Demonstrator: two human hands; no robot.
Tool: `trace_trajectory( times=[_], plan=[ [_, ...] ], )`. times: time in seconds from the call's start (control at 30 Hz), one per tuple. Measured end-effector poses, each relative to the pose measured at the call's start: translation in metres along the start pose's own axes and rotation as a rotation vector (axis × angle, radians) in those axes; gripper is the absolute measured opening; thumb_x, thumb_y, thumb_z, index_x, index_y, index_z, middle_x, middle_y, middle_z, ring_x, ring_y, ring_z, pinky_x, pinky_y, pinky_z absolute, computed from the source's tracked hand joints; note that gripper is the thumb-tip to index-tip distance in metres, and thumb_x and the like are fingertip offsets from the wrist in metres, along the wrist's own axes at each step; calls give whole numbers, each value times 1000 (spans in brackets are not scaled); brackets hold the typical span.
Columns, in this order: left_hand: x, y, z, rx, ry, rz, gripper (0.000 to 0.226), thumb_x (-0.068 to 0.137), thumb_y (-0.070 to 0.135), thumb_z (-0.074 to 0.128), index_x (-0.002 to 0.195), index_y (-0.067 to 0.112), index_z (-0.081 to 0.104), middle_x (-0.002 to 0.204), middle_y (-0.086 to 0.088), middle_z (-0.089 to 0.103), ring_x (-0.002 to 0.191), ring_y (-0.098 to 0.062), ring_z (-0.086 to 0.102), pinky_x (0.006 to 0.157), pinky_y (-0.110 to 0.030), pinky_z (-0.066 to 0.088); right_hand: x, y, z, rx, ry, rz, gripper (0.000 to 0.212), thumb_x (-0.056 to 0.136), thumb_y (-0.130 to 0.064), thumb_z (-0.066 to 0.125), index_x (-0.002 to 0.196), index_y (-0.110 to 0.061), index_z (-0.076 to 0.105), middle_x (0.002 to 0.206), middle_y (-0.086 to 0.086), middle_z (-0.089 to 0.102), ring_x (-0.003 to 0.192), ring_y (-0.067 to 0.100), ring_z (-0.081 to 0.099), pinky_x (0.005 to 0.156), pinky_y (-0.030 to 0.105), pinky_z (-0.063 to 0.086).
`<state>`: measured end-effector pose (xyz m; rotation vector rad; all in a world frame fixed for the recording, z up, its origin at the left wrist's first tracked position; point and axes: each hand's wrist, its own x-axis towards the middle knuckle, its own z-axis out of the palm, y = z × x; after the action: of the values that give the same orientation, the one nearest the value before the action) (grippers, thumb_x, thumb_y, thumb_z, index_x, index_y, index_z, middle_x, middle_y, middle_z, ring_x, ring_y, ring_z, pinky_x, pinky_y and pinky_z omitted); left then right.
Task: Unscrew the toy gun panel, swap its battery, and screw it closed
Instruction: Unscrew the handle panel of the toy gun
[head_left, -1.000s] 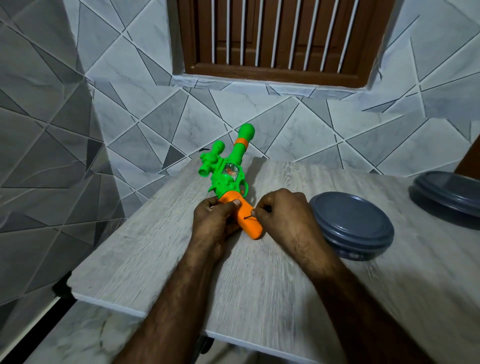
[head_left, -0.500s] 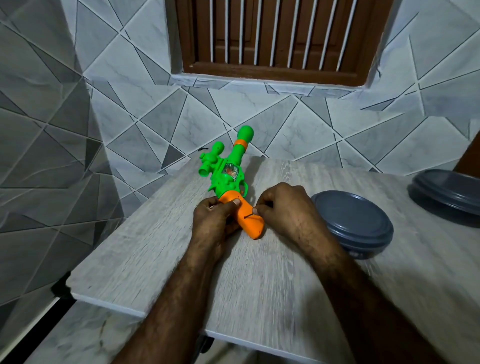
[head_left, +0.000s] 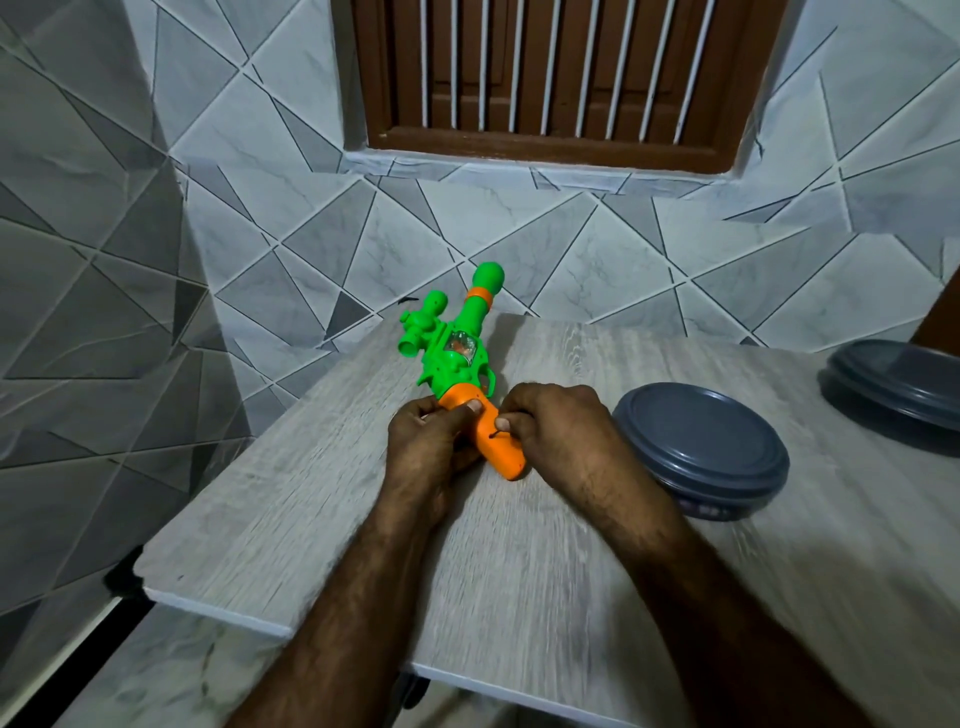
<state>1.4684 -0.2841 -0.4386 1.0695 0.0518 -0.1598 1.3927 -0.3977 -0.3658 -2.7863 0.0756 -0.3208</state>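
Observation:
A green toy gun (head_left: 457, 353) with an orange grip (head_left: 498, 452) lies on the wooden table (head_left: 322, 493), muzzle pointing away toward the wall. My left hand (head_left: 431, 441) grips the top of the orange grip, thumb pressed on it. My right hand (head_left: 561, 431) pinches a thin dark tool, probably a small screwdriver (head_left: 500, 427), whose tip meets a hole in the grip's side. Most of the tool is hidden inside my fingers.
A grey round lidded container (head_left: 706, 447) sits just right of my right hand. A second grey lid or dish (head_left: 898, 384) lies at the far right edge. The tiled wall (head_left: 260, 234) stands close behind and to the left. The table's near edge runs below my forearms.
My right hand has shifted slightly closer to the orange grip, with the tool's tip now at the hole. The left hand and the gun stay put.

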Motion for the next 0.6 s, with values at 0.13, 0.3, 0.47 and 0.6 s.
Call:
trace_trajectory(
  times=[0.13,0.3,0.47,0.6],
  plan=[
    [0,0,1,3,-3,-8,38,82,4,73,115,-9,58,106,-30,68,88,-36,70,79,-54,59,-1,3,3,4,36,-32,18,97,-28,54,107,-23,68,105,3,69,101,23,60,83,31,48],
    [0,0,0,20,9,-14,38,82,4,73,114,-8,57,104,-30,68,87,-35,70,75,-49,61,6,2,-5,-157,-90,-133,30,89,-19,61,116,-31,68,121,-1,65,113,21,58,93,31,47],
    [0,0,2,33,7,-10,37,83,4,73,114,-8,57,104,-29,69,86,-33,71,73,-46,61,5,1,-3,-160,-106,-147,41,87,-11,60,126,-24,55,121,6,58,111,26,56,85,33,44],
    [0,0,1,28,32,-14,38,82,5,74,113,-7,58,105,-28,69,95,-39,71,76,-50,60,4,8,2,-94,-78,-73,32,91,-15,55,121,-16,43,116,9,60,105,28,58,78,33,42]
  ],
)
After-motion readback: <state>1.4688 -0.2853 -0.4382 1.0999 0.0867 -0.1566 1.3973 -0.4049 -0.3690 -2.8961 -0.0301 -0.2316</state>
